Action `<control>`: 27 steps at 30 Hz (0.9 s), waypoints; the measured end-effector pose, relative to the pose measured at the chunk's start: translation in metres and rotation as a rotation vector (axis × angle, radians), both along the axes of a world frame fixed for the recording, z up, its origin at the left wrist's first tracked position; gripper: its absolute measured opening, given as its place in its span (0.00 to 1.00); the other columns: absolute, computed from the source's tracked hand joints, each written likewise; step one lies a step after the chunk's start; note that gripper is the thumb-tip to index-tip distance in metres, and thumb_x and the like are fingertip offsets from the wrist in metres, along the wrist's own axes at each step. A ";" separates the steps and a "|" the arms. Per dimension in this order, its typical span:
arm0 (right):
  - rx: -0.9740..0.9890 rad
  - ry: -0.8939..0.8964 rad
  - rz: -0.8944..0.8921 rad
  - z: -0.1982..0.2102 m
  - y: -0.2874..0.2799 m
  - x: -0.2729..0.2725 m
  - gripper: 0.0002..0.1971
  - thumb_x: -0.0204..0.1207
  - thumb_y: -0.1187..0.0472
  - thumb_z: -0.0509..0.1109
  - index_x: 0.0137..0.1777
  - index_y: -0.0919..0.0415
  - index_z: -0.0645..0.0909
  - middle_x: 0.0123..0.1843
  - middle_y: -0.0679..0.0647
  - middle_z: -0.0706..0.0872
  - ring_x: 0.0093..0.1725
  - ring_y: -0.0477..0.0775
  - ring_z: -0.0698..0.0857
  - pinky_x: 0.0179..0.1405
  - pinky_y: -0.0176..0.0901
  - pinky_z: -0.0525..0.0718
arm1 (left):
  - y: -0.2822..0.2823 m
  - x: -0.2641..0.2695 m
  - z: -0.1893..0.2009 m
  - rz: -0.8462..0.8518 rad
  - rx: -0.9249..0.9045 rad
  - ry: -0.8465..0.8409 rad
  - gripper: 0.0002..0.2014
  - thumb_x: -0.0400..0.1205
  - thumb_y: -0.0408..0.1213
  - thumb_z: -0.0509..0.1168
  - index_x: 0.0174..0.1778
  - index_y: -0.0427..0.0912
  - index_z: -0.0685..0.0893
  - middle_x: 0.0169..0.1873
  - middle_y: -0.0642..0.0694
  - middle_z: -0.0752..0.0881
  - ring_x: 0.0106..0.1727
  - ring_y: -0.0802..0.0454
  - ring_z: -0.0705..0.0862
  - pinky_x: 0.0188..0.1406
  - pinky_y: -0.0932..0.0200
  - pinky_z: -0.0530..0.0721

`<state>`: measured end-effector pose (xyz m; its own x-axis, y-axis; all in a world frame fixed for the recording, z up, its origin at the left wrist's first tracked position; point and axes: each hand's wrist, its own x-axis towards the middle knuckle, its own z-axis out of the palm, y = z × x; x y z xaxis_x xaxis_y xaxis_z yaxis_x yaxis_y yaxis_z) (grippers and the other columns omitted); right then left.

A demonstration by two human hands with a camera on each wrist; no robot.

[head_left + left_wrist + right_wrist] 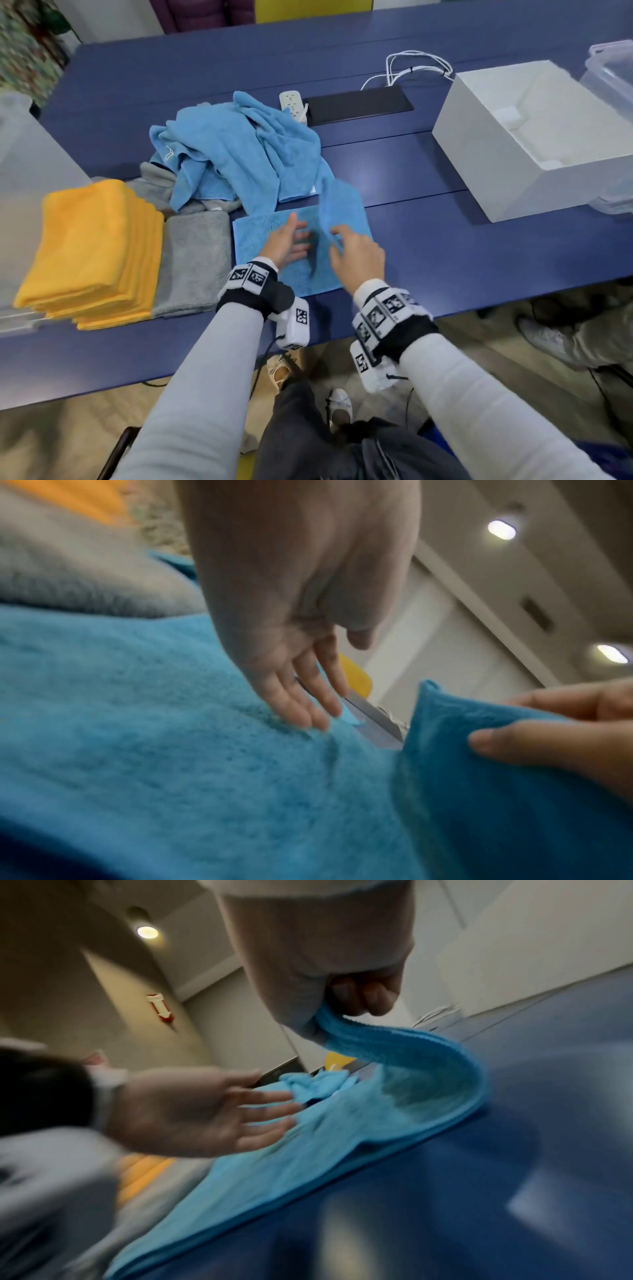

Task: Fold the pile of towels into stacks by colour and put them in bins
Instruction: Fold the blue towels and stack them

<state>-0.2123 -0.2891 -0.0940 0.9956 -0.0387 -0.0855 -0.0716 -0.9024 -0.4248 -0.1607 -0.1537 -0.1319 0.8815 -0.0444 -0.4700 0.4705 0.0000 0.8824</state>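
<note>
A light blue towel [260,240] lies flat on the dark blue table [428,246] near its front edge. My left hand [291,240] rests on it with straight fingers [301,704], palm toward the middle. My right hand [352,253] pinches the towel's right edge [394,1039] and holds it lifted over the flat part. In the right wrist view the raised edge curls up from the towel [308,1150] to my right hand [359,996], beside my left hand [205,1110]. Behind lies a crumpled pile of blue towels [233,154] over grey ones [154,181].
A folded yellow stack [89,250] and a folded grey towel [195,260] sit at the left. A white bin [534,144] stands at the right, a clear plastic bin [613,75] behind it. A power strip [294,104], black slab [356,104] and white cables [411,68] lie behind the pile.
</note>
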 end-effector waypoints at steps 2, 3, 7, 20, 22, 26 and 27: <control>0.037 0.086 0.115 -0.013 0.018 -0.004 0.17 0.81 0.55 0.60 0.69 0.55 0.74 0.61 0.61 0.85 0.61 0.66 0.82 0.53 0.53 0.77 | -0.007 0.000 -0.003 -0.010 -0.100 0.074 0.16 0.85 0.50 0.55 0.59 0.44 0.78 0.48 0.46 0.87 0.48 0.47 0.85 0.47 0.57 0.85; 0.052 0.144 0.146 -0.019 0.023 -0.005 0.17 0.81 0.52 0.61 0.68 0.56 0.75 0.62 0.61 0.84 0.61 0.66 0.81 0.54 0.52 0.77 | -0.010 -0.001 -0.007 0.003 -0.058 0.042 0.14 0.84 0.44 0.60 0.62 0.41 0.77 0.52 0.42 0.86 0.53 0.43 0.85 0.52 0.52 0.86; 0.154 0.098 0.096 -0.032 0.013 0.000 0.19 0.82 0.46 0.59 0.65 0.55 0.80 0.60 0.58 0.81 0.60 0.62 0.81 0.53 0.51 0.77 | -0.011 -0.003 -0.016 0.068 0.026 -0.067 0.29 0.81 0.20 0.59 0.77 0.37 0.60 0.61 0.35 0.81 0.55 0.39 0.84 0.49 0.57 0.84; -0.227 0.143 0.205 -0.077 -0.017 0.015 0.27 0.87 0.50 0.40 0.84 0.53 0.42 0.86 0.47 0.41 0.84 0.52 0.39 0.81 0.59 0.41 | 0.000 0.012 -0.026 -0.059 0.067 -0.064 0.36 0.82 0.21 0.58 0.82 0.45 0.49 0.62 0.34 0.82 0.58 0.43 0.82 0.66 0.41 0.78; -0.249 0.152 0.213 -0.078 -0.017 0.014 0.27 0.86 0.49 0.35 0.84 0.52 0.39 0.85 0.47 0.39 0.84 0.52 0.38 0.81 0.58 0.41 | 0.002 0.013 -0.023 -0.104 0.292 -0.166 0.40 0.81 0.24 0.61 0.83 0.45 0.46 0.66 0.40 0.77 0.61 0.42 0.80 0.69 0.45 0.76; -0.202 0.188 0.220 -0.073 -0.019 0.016 0.28 0.87 0.49 0.41 0.84 0.53 0.41 0.85 0.48 0.39 0.84 0.52 0.38 0.81 0.57 0.40 | 0.017 0.004 -0.009 -0.459 1.088 -0.447 0.37 0.81 0.46 0.64 0.82 0.48 0.52 0.82 0.45 0.52 0.81 0.43 0.54 0.78 0.44 0.59; -0.127 0.190 0.189 -0.069 -0.019 0.018 0.28 0.86 0.50 0.47 0.84 0.53 0.45 0.86 0.49 0.41 0.85 0.54 0.40 0.81 0.56 0.42 | 0.021 0.002 -0.009 -0.597 1.164 -0.427 0.36 0.81 0.53 0.61 0.82 0.49 0.52 0.83 0.48 0.49 0.82 0.44 0.50 0.78 0.44 0.55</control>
<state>-0.1942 -0.3082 -0.1630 0.9528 0.1237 -0.2774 0.0354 -0.9523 -0.3030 -0.1591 -0.1331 -0.1413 0.9521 -0.2345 -0.1962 -0.1671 -0.9365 0.3083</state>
